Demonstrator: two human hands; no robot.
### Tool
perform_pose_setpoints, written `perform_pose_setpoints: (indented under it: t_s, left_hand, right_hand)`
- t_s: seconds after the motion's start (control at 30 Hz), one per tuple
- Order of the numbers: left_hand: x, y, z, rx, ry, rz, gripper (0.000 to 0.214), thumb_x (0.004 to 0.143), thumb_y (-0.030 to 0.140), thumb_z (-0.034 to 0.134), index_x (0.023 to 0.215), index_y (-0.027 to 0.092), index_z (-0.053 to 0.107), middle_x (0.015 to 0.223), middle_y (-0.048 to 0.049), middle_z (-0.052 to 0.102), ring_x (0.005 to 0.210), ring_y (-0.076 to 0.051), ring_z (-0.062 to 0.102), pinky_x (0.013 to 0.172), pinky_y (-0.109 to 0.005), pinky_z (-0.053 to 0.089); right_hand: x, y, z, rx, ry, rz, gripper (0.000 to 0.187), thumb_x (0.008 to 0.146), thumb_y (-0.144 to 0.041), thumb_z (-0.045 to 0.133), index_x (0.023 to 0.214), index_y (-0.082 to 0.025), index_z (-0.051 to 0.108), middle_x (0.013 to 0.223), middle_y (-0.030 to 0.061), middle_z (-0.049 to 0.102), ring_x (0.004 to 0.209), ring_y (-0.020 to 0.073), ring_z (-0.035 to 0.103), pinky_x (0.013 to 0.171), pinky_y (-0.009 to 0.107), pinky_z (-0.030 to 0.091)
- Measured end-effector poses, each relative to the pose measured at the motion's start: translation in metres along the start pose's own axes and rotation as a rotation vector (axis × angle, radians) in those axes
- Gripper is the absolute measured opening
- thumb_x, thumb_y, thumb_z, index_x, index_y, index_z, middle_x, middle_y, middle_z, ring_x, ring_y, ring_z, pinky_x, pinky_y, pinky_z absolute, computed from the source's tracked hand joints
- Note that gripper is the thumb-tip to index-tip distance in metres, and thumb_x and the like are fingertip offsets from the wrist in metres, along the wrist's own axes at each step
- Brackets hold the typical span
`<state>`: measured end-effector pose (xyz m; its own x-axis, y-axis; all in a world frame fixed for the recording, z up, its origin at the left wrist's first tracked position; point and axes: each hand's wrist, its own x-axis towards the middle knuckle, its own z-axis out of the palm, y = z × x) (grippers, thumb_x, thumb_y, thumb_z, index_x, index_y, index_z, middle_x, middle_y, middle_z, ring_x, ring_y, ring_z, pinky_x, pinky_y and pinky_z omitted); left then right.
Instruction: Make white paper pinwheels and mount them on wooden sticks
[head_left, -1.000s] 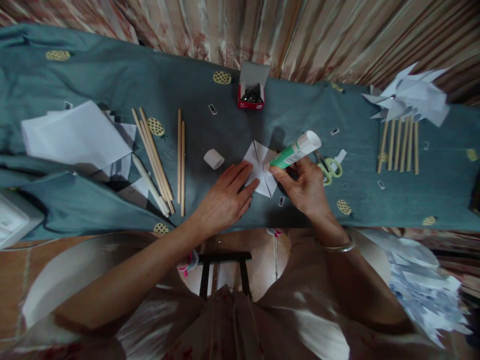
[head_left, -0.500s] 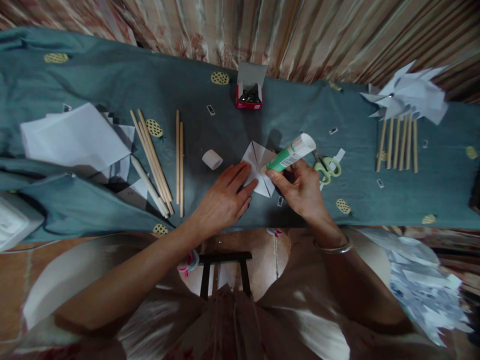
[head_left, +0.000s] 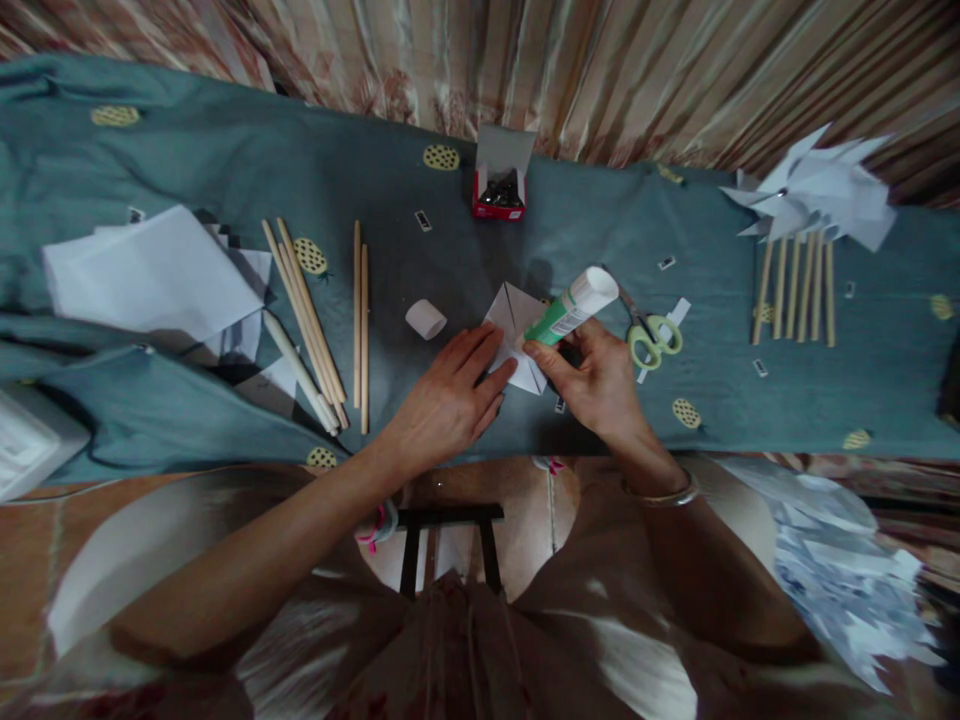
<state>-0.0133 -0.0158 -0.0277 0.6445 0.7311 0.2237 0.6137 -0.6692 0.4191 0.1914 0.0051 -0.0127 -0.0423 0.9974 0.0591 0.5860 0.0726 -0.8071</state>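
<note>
My right hand (head_left: 596,380) is closed around a green and white glue stick (head_left: 574,305), which tilts with its lower end at the middle of a white paper square (head_left: 514,305). Slits run in from the corners of the square. My left hand (head_left: 461,390) lies on the left side of the paper with its fingers stretched out, pressing it to the cloth. To the left of the paper rests the white glue cap (head_left: 425,319). Green-handled scissors (head_left: 654,340) lie just right of my right hand, over a small paper strip.
Behind the paper stands an open red box (head_left: 499,205) of small dark metal pieces. Wooden sticks (head_left: 360,330), a pencil-like white stick (head_left: 296,370) and paper sheets (head_left: 150,275) lie left. Finished paper pinwheels (head_left: 817,190) lie at the right. Paper scraps (head_left: 847,570) sit lower right.
My right hand has shifted the glue stick slightly left across the paper, showing more of the scissors. My left hand stays in place on the paper.
</note>
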Motion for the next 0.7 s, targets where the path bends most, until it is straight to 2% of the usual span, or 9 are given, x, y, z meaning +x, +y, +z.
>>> perform_pose_setpoints:
  t_s: [0.13,0.27,0.4,0.57,0.7]
  left_hand:
    - [-0.001,0.000,0.002,0.002,0.002,-0.007,0.039,0.097,0.020,0.051,0.134,0.009,0.057,0.150,-0.0240,0.048,0.145,-0.037,0.040,0.115,-0.061,0.040]
    - [-0.001,-0.001,0.003,-0.003,0.014,-0.010,0.039,0.097,0.020,0.051,0.134,0.012,0.056,0.150,-0.0212,0.049,0.145,-0.036,0.041,0.114,-0.062,0.041]
    - [0.000,0.000,0.002,0.004,0.004,-0.005,0.039,0.097,0.020,0.051,0.134,0.010,0.056,0.150,-0.0228,0.049,0.145,-0.036,0.041,0.114,-0.062,0.041]
    - [0.000,0.000,0.001,0.009,0.005,0.001,0.038,0.097,0.021,0.052,0.133,0.008,0.058,0.149,-0.0247,0.049,0.144,-0.037,0.041,0.114,-0.061,0.041]
    - [-0.001,-0.001,0.002,0.001,0.014,0.000,0.038,0.097,0.022,0.052,0.132,0.010,0.058,0.149,-0.0228,0.050,0.144,-0.037,0.042,0.113,-0.063,0.041]
  right_hand:
    - [0.000,-0.004,0.001,-0.053,0.032,-0.015,0.022,0.084,-0.044,0.070,0.083,-0.023,0.061,0.071,-0.0014,0.064,0.066,0.0166,0.059,0.063,0.031,0.046]
    - [0.001,-0.007,0.003,-0.071,0.034,-0.048,0.020,0.084,-0.041,0.069,0.083,-0.023,0.061,0.075,-0.0004,0.065,0.069,0.0171,0.060,0.066,0.032,0.047]
    - [0.001,-0.007,0.004,-0.063,0.028,-0.031,0.022,0.084,-0.043,0.069,0.082,-0.023,0.062,0.076,0.0002,0.065,0.069,0.0172,0.060,0.067,0.033,0.047]
    - [0.004,-0.002,0.005,0.164,0.027,0.050,0.029,0.084,-0.053,0.068,0.085,-0.024,0.060,0.073,-0.0012,0.064,0.068,0.0170,0.060,0.067,0.033,0.051]
    - [0.009,0.005,0.002,0.259,0.089,0.035,0.031,0.085,-0.055,0.065,0.087,-0.025,0.060,0.078,-0.0002,0.066,0.075,0.0174,0.064,0.069,0.033,0.053]
